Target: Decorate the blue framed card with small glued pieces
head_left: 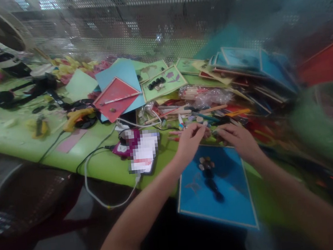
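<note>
A blue panel (232,201) with a pale border lies at the table's near edge, below both hands. On it are a cluster of small round stones (206,163) and a line of black pieces (213,187). My left hand (191,138) hovers past the panel's far edge, fingers pinched together, with what they hold too small to name. Close by on the right, my right hand (234,136) has its fingers pressed together round something small and blurred.
A phone (145,152) and a purple power strip (125,144) with cables lie left of the hands. Beyond are pens (212,108), a green framed picture (164,82), a red panel (117,98) and stacked blue panels (242,59). A yellow glue gun (76,118) sits further left.
</note>
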A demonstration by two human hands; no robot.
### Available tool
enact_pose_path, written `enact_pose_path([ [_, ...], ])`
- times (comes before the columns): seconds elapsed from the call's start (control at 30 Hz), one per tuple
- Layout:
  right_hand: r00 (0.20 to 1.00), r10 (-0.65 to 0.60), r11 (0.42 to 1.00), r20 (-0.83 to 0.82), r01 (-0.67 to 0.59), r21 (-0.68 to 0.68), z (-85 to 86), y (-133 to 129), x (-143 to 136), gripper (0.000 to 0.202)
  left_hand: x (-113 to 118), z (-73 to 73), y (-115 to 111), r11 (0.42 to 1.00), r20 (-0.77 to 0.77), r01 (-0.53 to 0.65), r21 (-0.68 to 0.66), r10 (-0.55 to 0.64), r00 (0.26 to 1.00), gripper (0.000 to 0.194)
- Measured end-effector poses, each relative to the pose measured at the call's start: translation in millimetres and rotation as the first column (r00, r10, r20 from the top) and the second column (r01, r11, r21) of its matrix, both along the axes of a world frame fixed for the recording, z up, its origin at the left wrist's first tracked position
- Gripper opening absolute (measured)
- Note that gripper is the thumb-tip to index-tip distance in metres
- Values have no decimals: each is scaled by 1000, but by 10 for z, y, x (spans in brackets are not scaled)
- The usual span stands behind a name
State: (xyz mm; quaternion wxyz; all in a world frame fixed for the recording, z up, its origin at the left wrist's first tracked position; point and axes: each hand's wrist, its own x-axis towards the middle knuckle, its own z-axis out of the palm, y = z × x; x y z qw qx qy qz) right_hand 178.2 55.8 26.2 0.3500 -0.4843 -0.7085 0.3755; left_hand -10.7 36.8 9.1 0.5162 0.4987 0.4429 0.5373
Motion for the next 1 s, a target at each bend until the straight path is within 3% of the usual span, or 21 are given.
enact_pose_path([
  [0.13, 999, 11, 1000, -43, -12, -18, 32, -1, -1, 30, -12, 20, -13, 1000, -1, 4, -15, -4, 1000, 20],
  [0.4, 990, -30, 999, -140, 28, -16, 57, -23, -9, 26, -16, -104, 24, 1000, 35, -14, -2, 14, 999, 19],
  [0.57, 988, -9, 1000, -151, 11, 11, 38, -33, -24, 26, -42, -77, 24, 990, -97, -143, -6, 142, 985, 35],
  [0.63, 994, -5, 997, -111, 13, 72, 39, -47, -25, 24, -47, -63, 23, 988, -60, -153, -34, 151, 987, 35],
  [0.73, 999, -33, 975, -3, 33, 219, 37, -78, -25, 19, -33, -65, 21, 996, 23, -73, -58, 74, 997, 29],
  [0.83, 992, -80, 920, 101, 35, 389, 21, -109, -28, 16, -4, -91, 23, 998, -32, 57, -8, -57, 998, 27],
  [0.9, 981, -93, 881, 169, 2, 473, 19, -128, -29, 14, 9, -110, 28, 992, -41, 127, 5, -127, 991, 27],
  [1.0, 955, -54, 858, 291, -104, 503, 59, -155, -27, 14, 6, -121, 34, 990, 11, 142, -21, -142, 990, 24],
])
